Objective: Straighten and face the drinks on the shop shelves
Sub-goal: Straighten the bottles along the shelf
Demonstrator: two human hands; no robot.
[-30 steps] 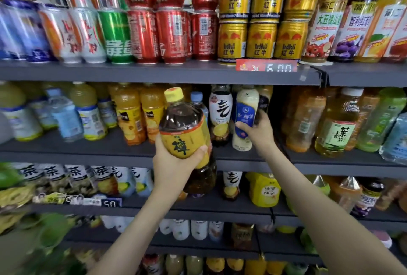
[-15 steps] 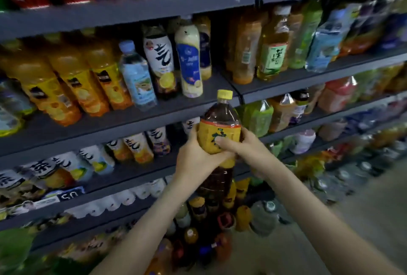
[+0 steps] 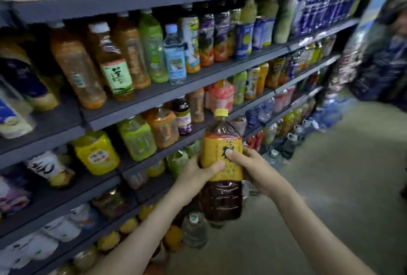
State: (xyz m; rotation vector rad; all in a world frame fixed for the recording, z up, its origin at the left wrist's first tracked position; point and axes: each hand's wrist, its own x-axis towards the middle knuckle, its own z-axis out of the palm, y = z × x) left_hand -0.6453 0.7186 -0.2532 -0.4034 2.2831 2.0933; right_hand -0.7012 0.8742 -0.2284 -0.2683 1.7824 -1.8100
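A large dark tea bottle (image 3: 221, 195) with a yellow cap and a yellow label stands upright in the air in front of the shelves. My left hand (image 3: 196, 175) grips it from the left, thumb across the label. My right hand (image 3: 253, 169) grips it from the right, thumb pressed on the label's black character. Behind it, grey shelves (image 3: 167, 91) carry rows of tea, juice and water bottles, several of them leaning or turned.
The shelving runs away to the right along a grey-green floor (image 3: 330, 186). Large water bottles (image 3: 288, 144) stand on the floor by the shelf base. A yellow square bottle (image 3: 97, 153) sits on the third shelf. A blurred dark shape (image 3: 387, 54) is at the far right.
The view has swung right along the aisle. The bottle stays in both hands, now further from the shelf and lower against the shelves. A second ago only my left hand held it.
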